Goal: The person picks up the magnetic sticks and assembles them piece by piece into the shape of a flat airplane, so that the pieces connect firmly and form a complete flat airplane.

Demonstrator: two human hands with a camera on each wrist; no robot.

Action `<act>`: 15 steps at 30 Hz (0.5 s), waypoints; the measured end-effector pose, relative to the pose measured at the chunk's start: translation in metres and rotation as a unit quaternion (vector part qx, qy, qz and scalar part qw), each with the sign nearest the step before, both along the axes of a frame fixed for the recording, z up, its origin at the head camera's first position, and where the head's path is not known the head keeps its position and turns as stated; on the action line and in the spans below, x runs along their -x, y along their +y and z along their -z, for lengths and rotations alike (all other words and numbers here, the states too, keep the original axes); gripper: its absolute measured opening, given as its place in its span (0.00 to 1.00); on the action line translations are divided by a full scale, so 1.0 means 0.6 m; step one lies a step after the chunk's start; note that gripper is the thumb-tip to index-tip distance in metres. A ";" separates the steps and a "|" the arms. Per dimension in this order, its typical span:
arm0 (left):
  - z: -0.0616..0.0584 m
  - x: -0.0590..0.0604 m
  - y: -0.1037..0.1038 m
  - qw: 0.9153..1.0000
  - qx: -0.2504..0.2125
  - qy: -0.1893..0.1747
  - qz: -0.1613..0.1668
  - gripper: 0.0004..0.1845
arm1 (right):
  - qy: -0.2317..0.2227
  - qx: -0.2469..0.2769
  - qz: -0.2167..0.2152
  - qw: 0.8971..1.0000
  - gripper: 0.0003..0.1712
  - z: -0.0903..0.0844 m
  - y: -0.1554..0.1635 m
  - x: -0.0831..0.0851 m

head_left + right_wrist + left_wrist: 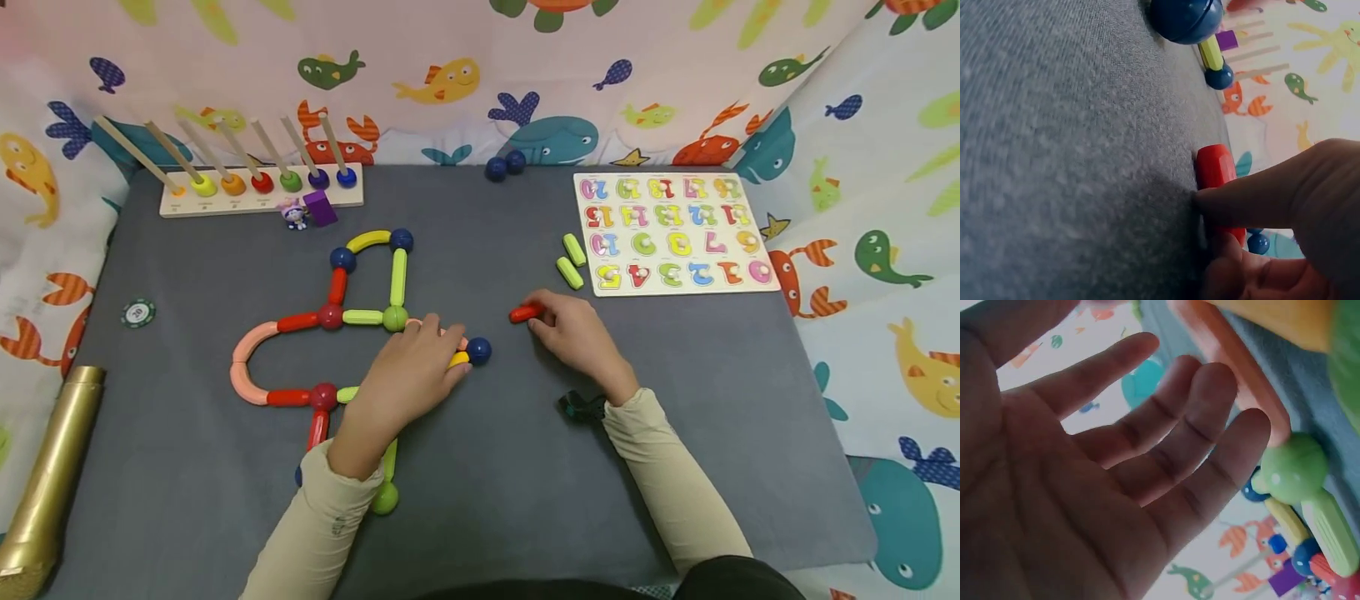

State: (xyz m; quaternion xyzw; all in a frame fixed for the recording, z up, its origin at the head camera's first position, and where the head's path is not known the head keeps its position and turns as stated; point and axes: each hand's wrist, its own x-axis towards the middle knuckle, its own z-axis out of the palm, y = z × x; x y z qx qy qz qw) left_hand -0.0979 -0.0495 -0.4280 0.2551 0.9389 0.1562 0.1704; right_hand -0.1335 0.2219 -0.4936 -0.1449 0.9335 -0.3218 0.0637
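Note:
A figure of magnetic sticks and balls lies flat on the grey table, with red, light green, yellow and salmon pieces. My left hand reaches over its right side, loosely extended fingers at a salmon curved stick. That stick joins a green ball, and a blue ball sits at the far end by a yellow piece. Whether the fingertips touch the stick is hard to tell. To the right, my right hand pinches a short red stick between thumb and fingers, low at the table surface.
Two light green sticks lie beside a number puzzle board. Two blue balls rest at the back edge. At back left stand a peg counting board, a purple block and a small figurine. A poker chip lies left.

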 end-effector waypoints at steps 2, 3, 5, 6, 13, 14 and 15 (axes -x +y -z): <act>0.009 0.005 0.014 1.000 0.025 -0.002 -0.011 0.25 | 0.005 0.013 -0.024 1.000 0.13 0.001 -0.006 -0.001; 0.013 0.007 0.019 0.999 0.035 -0.007 -0.019 0.26 | 0.006 0.022 -0.037 0.999 0.13 0.001 -0.010 -0.002; 0.020 0.008 0.028 0.998 0.048 -0.016 -0.030 0.27 | 0.009 0.040 -0.065 0.997 0.12 0.002 -0.019 -0.005; 0.023 0.008 0.032 0.998 0.051 -0.021 -0.033 0.27 | 0.009 0.050 -0.078 0.996 0.12 0.002 -0.023 -0.007; 0.040 0.007 0.047 0.997 0.037 -0.032 -0.060 0.25 | 0.022 0.080 -0.110 0.991 0.13 0.004 -0.042 -0.010; 0.042 0.007 0.048 0.997 0.039 -0.032 -0.063 0.26 | 0.022 0.081 -0.109 0.990 0.14 0.004 -0.039 -0.007; 0.043 0.008 0.049 0.996 0.041 -0.034 -0.065 0.26 | 0.024 0.081 -0.104 0.991 0.15 0.004 -0.035 -0.004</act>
